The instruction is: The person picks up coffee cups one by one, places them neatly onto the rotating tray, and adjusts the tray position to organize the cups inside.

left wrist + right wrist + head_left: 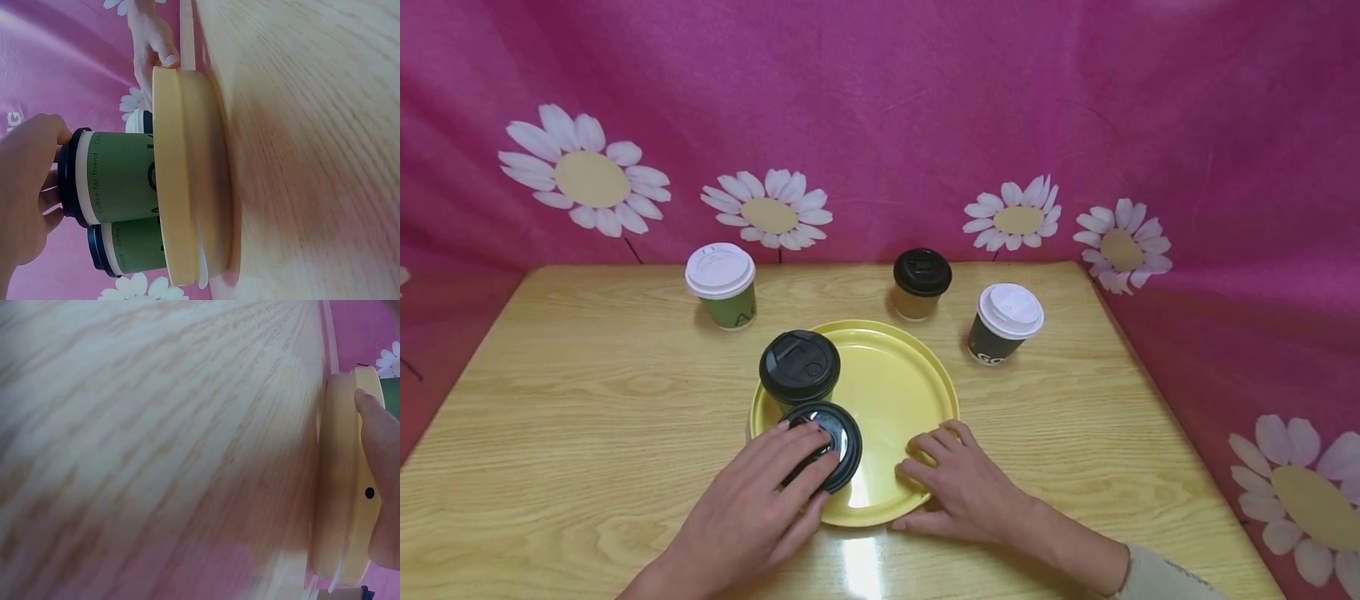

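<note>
My left hand (752, 500) holds a paper coffee cup from above by its black lid (844, 454), fingers over the top and thumb at the near edge. That green cup (122, 176) stands upright on the left part of a round yellow tray (898, 392). Just behind it on the tray is a second green coffee cup (800, 367) with a black lid. At the tray's right front edge, my right hand (966, 483) grips the rim, its thumb (369, 406) on the outside and the fingers reaching over.
Behind the tray, a green cup with a white lid (722, 283) stands at left. A brown cup with a black lid (920, 283) and a dark cup with a white lid (1003, 323) stand at right. A pink flowered cloth (880, 125) hangs along the wooden table's (587, 400) back and sides.
</note>
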`<state>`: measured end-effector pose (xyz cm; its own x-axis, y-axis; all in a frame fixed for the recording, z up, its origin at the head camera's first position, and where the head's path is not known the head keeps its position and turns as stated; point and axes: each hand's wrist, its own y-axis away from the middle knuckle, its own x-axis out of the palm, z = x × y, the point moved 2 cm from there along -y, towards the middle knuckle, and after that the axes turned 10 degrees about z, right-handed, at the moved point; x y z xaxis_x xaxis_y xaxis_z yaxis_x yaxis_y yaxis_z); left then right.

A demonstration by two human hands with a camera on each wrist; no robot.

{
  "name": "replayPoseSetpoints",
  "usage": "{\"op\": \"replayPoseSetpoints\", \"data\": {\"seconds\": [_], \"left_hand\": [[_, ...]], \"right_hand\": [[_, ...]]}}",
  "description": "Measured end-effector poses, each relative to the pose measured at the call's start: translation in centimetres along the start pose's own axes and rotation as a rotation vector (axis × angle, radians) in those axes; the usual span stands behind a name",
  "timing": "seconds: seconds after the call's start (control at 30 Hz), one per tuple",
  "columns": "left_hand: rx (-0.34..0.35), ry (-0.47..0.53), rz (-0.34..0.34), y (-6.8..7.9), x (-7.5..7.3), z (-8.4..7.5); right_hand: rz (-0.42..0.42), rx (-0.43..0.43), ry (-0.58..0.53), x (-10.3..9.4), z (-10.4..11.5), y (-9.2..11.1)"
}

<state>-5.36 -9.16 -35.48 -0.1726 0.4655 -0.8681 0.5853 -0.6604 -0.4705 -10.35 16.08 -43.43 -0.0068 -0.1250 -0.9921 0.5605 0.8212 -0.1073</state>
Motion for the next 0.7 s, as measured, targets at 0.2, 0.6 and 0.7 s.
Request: {"op": "replayPoseSetpoints", "data": {"seconds": [0.2,0.6,0.7], "left_hand": [[-0.005,-0.002,0.012,0.00,-0.02,0.01],[-0.015,-0.011,0.037,-0.30,-0.10,0.13],[-0.021,-0.014,0.034,-0.31,-0.06,0.13]], "right_hand": [[-0.023,-0.011,-0.001,0.07,-0.07,0.00],[0.016,0.023,-0.013,0.00,0.29,0.00],[0.009,0.025,-0.013,-0.06,0.37,-0.03]]}}
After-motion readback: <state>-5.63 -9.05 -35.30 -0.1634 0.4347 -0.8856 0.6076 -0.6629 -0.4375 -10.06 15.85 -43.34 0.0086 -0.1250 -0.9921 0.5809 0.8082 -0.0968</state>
